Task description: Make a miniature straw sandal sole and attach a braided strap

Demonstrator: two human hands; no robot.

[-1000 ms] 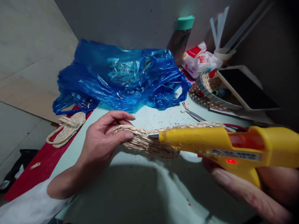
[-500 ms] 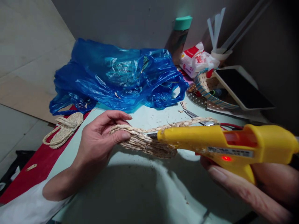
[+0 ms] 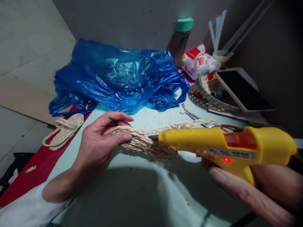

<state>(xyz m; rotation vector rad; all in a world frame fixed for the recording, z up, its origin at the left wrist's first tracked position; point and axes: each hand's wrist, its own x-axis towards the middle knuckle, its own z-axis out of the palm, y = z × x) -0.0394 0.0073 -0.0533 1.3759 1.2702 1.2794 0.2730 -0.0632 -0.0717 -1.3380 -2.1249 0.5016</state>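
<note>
Gluing looks to be the step in hand: at mid-frame, the yellow glue gun has its dark nozzle at the upper edge of the coiled braid. The next move likely calls for pressing the loose strand down there (nozzle clear first). The left hand pinches the coil's left end, thumb in front; the right hand, lower right, grips the gun's handle.

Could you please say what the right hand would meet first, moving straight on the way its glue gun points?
The glue gun in the right hand would probably meet the braided coil first; whether the nozzle touches it is unclear.
</note>
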